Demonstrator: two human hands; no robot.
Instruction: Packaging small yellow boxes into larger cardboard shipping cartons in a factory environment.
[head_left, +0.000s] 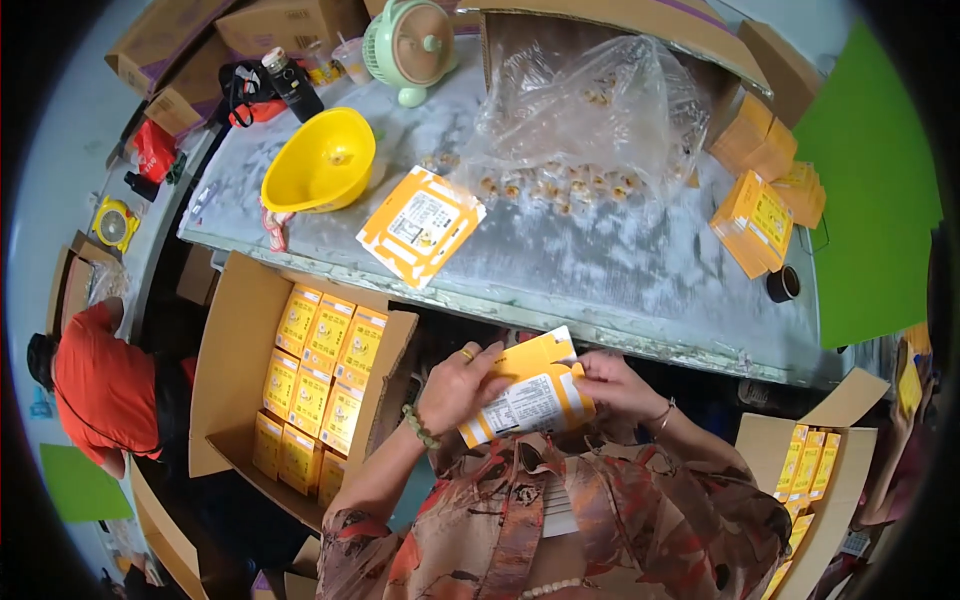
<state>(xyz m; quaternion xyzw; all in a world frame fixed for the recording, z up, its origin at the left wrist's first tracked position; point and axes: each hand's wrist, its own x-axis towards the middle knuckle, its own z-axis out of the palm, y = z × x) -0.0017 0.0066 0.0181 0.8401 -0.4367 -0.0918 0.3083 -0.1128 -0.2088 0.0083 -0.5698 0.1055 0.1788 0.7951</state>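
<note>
Between my hands, close to my chest, is a yellow and white folding carton (530, 395) with printed panels and loose flaps at its upper end. My left hand (460, 388) has its fingers closed round the carton's left side. At the right end, my right hand (615, 385) pinches the edge near the flaps; part of its grip is hidden. A flat carton blank (422, 226) of the same colours lies on the worktable (370, 265) ahead. To my left, a large cardboard box (228, 385) holds several filled yellow cartons (310, 390) in rows.
On the table are a yellow bowl (325, 165), a green fan (412, 48), a clear plastic bag (600, 110) with small wrapped pieces, and stacked carton blanks (752, 222). Another cardboard box (850, 460) stands right. A person in red (110, 380) bends at far left.
</note>
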